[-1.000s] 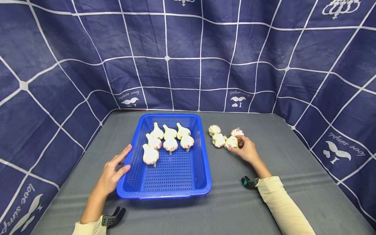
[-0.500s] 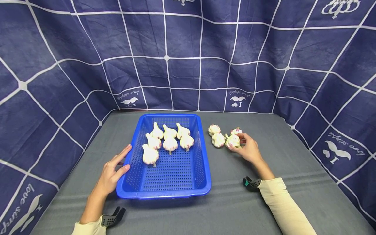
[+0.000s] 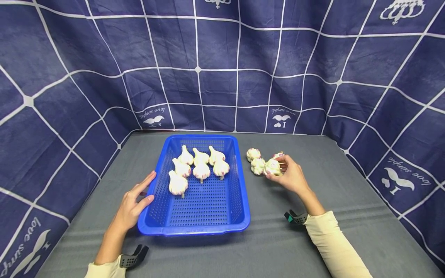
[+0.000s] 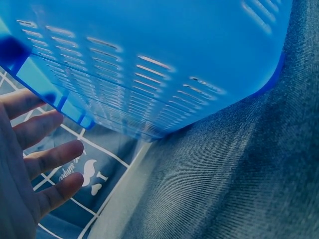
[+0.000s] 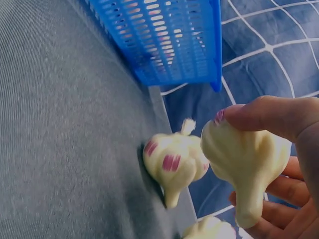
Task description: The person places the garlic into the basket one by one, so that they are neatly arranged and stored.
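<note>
My right hand [image 3: 292, 175] pinches a white garlic bulb [image 3: 272, 167], thumb on the near side and fingers behind. In the right wrist view this bulb's thick neck [image 5: 249, 204] points down toward the palm. Another garlic bulb [image 5: 175, 162], with purple patches, lies on the grey cloth just left of it. My left hand [image 3: 130, 206] is at the left rim of a blue plastic basket [image 3: 194, 231], its fingertips over the edge. Loosely spread fingers [image 4: 55, 159] show beside the basket wall [image 4: 164, 45] in the left wrist view.
Several garlic bulbs [image 3: 178, 183] sit in rows at the back and left of the basket. Three more lie around the held one: a far bulb [image 3: 253, 154], a middle bulb [image 3: 257, 166] and a partly hidden bulb [image 3: 278, 155]. A blue checked curtain [image 3: 222, 88] stands behind.
The held garlic bulb moves slightly right, then back left, and now overlaps the middle bulb in the head view. My right hand moves with it. My left hand and the basket stay put.
</note>
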`<state>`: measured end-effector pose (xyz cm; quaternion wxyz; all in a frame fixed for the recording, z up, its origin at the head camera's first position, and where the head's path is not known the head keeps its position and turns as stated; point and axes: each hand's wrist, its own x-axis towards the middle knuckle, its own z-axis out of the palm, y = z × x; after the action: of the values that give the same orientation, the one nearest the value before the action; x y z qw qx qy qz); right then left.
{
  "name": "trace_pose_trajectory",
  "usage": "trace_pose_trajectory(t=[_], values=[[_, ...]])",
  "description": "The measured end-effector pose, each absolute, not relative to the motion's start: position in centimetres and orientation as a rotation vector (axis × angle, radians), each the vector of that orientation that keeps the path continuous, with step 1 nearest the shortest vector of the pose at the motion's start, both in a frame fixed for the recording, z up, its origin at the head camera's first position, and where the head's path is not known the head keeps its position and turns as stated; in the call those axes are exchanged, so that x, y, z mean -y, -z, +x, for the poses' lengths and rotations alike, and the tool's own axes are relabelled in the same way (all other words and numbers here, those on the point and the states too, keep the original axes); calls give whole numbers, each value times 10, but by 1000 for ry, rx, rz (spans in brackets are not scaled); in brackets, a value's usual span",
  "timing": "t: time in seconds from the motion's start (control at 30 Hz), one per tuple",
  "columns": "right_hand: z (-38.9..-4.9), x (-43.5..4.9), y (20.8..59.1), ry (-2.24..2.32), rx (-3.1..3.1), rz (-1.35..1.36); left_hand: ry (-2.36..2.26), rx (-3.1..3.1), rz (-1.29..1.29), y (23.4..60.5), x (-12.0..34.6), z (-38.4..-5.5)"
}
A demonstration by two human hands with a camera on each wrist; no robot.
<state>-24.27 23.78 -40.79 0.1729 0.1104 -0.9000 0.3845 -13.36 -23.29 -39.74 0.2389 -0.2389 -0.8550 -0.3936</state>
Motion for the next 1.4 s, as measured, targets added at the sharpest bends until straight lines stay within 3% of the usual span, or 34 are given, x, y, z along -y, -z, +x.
trace_pose_trajectory(t=[0.7,1.4], values=[[-244,-224,406,-1087,2513,454,1070,2341,-648,398,233,-133],[-232,-198,376,-1085,2478,607,1046,2351,-644,397,233,-133]])
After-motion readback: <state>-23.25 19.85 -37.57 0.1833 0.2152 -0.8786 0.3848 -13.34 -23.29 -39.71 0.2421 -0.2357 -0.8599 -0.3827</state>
